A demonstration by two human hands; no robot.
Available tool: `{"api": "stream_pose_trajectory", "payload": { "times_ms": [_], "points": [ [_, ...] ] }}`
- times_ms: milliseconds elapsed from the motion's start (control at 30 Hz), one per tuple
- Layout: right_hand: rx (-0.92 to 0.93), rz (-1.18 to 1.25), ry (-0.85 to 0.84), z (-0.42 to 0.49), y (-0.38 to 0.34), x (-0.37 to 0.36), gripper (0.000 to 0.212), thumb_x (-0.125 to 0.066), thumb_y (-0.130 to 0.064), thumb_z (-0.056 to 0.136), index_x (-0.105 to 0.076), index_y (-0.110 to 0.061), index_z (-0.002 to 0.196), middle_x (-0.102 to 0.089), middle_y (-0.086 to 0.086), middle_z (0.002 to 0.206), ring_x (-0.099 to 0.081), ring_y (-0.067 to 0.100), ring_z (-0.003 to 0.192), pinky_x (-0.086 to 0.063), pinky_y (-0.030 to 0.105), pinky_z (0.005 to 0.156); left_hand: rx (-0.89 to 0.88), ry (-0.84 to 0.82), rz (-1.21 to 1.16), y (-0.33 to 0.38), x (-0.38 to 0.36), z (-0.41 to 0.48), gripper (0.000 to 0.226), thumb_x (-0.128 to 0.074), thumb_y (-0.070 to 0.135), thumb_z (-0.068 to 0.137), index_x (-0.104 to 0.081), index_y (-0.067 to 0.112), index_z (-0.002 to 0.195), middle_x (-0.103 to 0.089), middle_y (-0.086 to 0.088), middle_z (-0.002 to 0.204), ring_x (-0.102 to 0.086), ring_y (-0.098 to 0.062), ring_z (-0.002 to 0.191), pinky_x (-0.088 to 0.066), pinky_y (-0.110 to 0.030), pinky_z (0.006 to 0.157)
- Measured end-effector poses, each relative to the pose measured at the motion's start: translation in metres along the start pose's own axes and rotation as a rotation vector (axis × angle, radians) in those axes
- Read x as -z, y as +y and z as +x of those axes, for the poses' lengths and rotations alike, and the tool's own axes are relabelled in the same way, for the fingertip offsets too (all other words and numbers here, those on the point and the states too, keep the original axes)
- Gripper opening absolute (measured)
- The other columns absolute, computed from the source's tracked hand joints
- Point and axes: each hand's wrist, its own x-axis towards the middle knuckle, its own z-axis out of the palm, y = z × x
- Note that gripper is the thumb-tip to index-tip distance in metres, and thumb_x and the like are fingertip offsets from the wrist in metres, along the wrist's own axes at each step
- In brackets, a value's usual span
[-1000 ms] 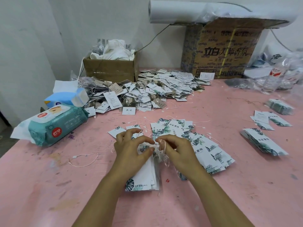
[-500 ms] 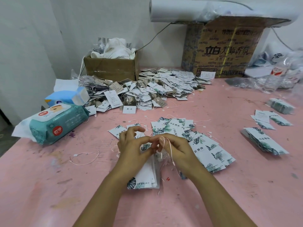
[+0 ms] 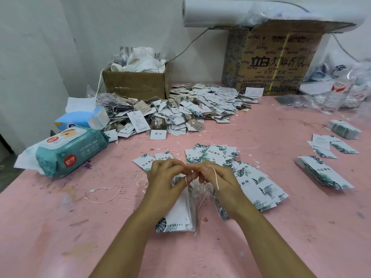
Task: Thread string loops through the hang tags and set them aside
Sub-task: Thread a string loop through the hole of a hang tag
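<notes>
Both hands meet fingertip to fingertip above the middle of the pink table [image 3: 60,237]. The left hand [image 3: 164,181] and the right hand [image 3: 220,181] pinch a thin pale string [image 3: 215,175] between thumb and forefinger where the fingertips touch. One strand of the string arcs over the back of the right forefinger and hangs down along that hand; another strand drops between the two hands. The exact contact point under the fingertips is too small to resolve.

A stack of tags [image 3: 180,217] hangs below the left hand, its leaf-printed end pointing toward the camera. Its upper end is hidden behind the left palm, so how it is held cannot be told. A tangle of string ends [image 3: 202,189] sits between the hands, at the top of the stack.

Both forearms enter from the lower edge and converge. The wrists are raised, the backs of the hands face up, and the fingers curl inward.

A fan of tags [image 3: 257,181] lies on the table just beside and partly under the right hand. A large pile [image 3: 180,111] of tags lies farther back. A loose loop [image 3: 104,194] lies on the table left of the left hand. A wipes pack [image 3: 70,153] rests near the left edge.
</notes>
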Motion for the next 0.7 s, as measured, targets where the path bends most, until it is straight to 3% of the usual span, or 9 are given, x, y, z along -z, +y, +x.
{"api": "stream_pose_trajectory", "payload": {
  "times_ms": [67,167,267,367,433,500,600,700],
  "points": [
    [-0.043,-0.038,0.101,0.002,0.003,0.003,0.026,-0.049,-0.009,0.093,-0.071,-0.023,0.088,-0.058,-0.003,0.072,-0.048,0.004,0.065,-0.04,0.016,0.064,0.022,0.005,-0.044,0.0,0.002,0.001,0.008,-0.063,0.026,0.085,-0.07,0.023,0.088,-0.053,0.029,0.093,-0.037,-0.014,0.106,-0.026,-0.028,0.09],
    [-0.117,-0.247,0.155,0.004,0.009,0.008,0.039,-0.05,0.009,0.08,-0.07,-0.025,0.084,-0.05,-0.009,0.066,-0.042,0.004,0.059,-0.034,0.019,0.059,0.051,0.037,-0.144,0.001,0.004,0.0,0.011,-0.059,0.03,0.085,-0.066,0.035,0.079,-0.06,0.025,0.086,-0.041,-0.014,0.103,-0.032,-0.034,0.092],
    [-0.115,-0.492,0.13,0.004,0.013,0.007,0.049,-0.047,0.009,0.064,-0.07,-0.021,0.096,-0.038,-0.009,0.078,-0.041,0.01,0.082,-0.032,0.012,0.071,0.076,0.066,-0.296,0.003,0.007,0.0,0.012,-0.055,0.039,0.082,-0.066,0.04,0.077,-0.064,0.016,0.07,-0.052,-0.012,0.092,-0.038,-0.027,0.081],
    [-0.052,-0.469,0.156,0.003,0.01,0.005,0.058,-0.042,0.0,0.058,-0.064,-0.034,0.1,-0.04,-0.009,0.09,-0.036,0.01,0.095,-0.025,0.005,0.085,0.08,0.046,-0.484,0.007,0.009,0.0,0.019,-0.052,0.039,0.08,-0.069,0.03,0.079,-0.067,0.01,0.066,-0.058,0.0,0.071,-0.042,-0.013,0.068],
    [-0.047,-0.385,0.12,0.003,0.008,0.004,0.052,-0.043,-0.01,0.062,-0.057,-0.043,0.099,-0.049,-0.01,0.099,-0.041,0.005,0.099,-0.029,0.005,0.085,0.081,0.021,-0.551,0.009,0.009,0.0,0.019,-0.053,0.035,0.081,-0.069,0.026,0.079,-0.071,0.007,0.071,-0.062,-0.003,0.072,-0.046,-0.015,0.07],
    [-0.043,-0.295,0.063,0.003,0.008,0.003,0.037,-0.057,-0.013,0.077,-0.057,-0.043,0.1,-0.06,-0.008,0.1,-0.051,0.003,0.094,-0.035,0.004,0.077,0.082,0.004,-0.596,0.01,0.009,0.0,0.018,-0.054,0.033,0.081,-0.069,0.024,0.078,-0.072,0.003,0.074,-0.065,-0.009,0.077,-0.049,-0.022,0.076],
    [-0.035,-0.241,0.045,0.003,0.009,0.001,0.027,-0.065,-0.008,0.084,-0.066,-0.034,0.088,-0.066,-0.009,0.082,-0.055,-0.006,0.077,-0.041,0.008,0.07,0.086,0.022,-0.651,0.011,0.011,0.0,0.019,-0.054,0.03,0.081,-0.069,0.019,0.078,-0.071,0.004,0.073,-0.064,-0.004,0.075,-0.049,-0.016,0.073],
    [-0.05,-0.242,0.051,0.003,0.01,0.001,0.022,-0.066,-0.009,0.084,-0.068,-0.03,0.077,-0.064,-0.014,0.063,-0.056,-0.001,0.065,-0.047,0.018,0.066,0.1,0.027,-0.709,0.012,0.012,0.001,0.019,-0.053,0.025,0.082,-0.067,0.014,0.08,-0.071,0.005,0.07,-0.062,0.002,0.07,-0.045,-0.008,0.068]
  ]
}}
